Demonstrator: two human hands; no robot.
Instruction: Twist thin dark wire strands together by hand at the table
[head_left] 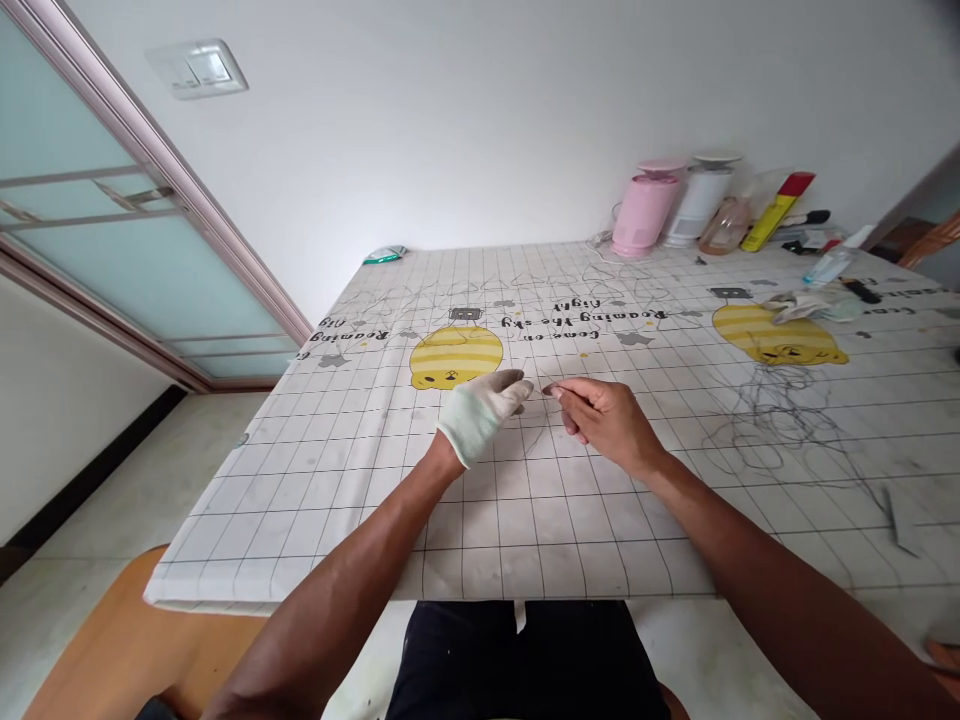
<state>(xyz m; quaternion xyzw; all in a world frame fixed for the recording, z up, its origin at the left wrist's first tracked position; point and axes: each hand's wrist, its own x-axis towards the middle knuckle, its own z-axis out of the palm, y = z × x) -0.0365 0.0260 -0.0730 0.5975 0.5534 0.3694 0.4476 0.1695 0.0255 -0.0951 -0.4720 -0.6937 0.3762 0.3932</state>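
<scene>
My left hand (pixel 484 405), in a pale glove with grey fingertips, is held over the middle of the table. Its fingers are pressed together, and what they hold, if anything, is too small to name. Just to its right, my bare right hand (pixel 604 415) pinches a small dark item (pixel 550 390) between thumb and forefinger; I cannot make out what it is. A narrow gap separates the two sets of fingertips. Beneath them lies a checked tablecloth (pixel 495 510) with yellow bear prints. A loose tangle of thin dark thread (pixel 787 420) rests to the right of my right hand.
A small blade-like tool (pixel 900 522) lies near the right edge. Another glove (pixel 814 303) is at the right. Along the wall stand a pink device (pixel 645 212), a white device (pixel 697 205), a bottle (pixel 726 226) and a yellow-red can (pixel 778 212). A green packet (pixel 385 255) sits at the back left.
</scene>
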